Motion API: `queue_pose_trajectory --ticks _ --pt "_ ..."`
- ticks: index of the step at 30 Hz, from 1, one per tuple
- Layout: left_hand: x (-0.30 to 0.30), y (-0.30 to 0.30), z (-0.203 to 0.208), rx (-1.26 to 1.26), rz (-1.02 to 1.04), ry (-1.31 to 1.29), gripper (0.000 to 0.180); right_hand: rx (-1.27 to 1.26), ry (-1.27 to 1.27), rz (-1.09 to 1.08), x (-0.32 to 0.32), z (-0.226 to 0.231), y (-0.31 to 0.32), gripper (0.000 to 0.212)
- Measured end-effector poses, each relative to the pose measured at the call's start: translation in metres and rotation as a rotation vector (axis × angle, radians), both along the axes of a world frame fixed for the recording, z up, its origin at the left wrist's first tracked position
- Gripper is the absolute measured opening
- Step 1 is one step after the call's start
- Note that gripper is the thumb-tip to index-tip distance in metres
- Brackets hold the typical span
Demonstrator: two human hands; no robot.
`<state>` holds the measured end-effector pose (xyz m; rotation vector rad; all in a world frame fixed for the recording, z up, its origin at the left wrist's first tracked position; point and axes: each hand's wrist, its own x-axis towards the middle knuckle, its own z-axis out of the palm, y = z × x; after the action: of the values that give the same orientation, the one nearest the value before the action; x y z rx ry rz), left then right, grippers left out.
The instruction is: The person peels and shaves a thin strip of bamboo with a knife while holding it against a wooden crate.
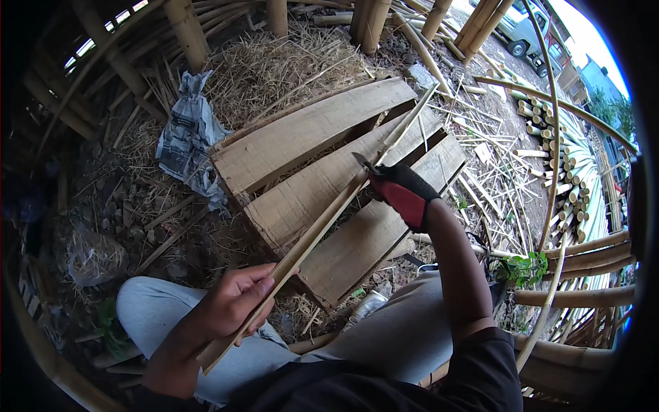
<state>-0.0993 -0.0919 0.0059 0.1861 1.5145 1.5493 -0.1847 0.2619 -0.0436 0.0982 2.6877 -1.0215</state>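
A long split bamboo strip (312, 239) runs slantwise from my lap toward the far right, over a low slatted wooden platform (357, 257). Bare and closed, my left hand (237, 302) grips the strip near its close end, with the thumb on top. My right hand (406, 196) wears a red and black glove. Its fingers are wrapped round a knife, whose dark blade (364, 162) pokes out to the left against the strip; the handle is hidden in the glove. Beyond the knife, the far part of the strip (405, 130) looks split into thinner lengths.
Crumpled printed paper (189, 134) lies left of the platform, near dry straw and shavings (268, 72). Cut bamboo poles (563, 172) are stacked at the right. Bamboo posts (371, 24) stand at the back. A clear plastic bag (96, 257) rests on the ground at left.
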Motion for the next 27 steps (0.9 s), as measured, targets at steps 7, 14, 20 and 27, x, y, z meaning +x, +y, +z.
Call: queue_pose_trajectory --ticks 7,14,20,27 --pt "-0.001 -0.006 -0.002 -0.021 -0.020 0.003 0.046 0.042 -0.130 0.028 0.010 0.008 -0.010 0.049" --pt "0.002 -0.003 -0.001 -0.019 0.020 0.018 0.041 -0.074 -0.087 -0.025 0.020 0.000 -0.005 0.046" --pt "0.000 -0.002 0.006 -0.007 -0.026 0.000 0.045 0.006 -0.151 -0.185 0.020 0.024 -0.001 0.058" --pt "0.001 -0.001 0.004 0.016 -0.022 -0.050 0.047 -0.114 -0.203 -0.334 0.027 0.025 -0.001 0.048"
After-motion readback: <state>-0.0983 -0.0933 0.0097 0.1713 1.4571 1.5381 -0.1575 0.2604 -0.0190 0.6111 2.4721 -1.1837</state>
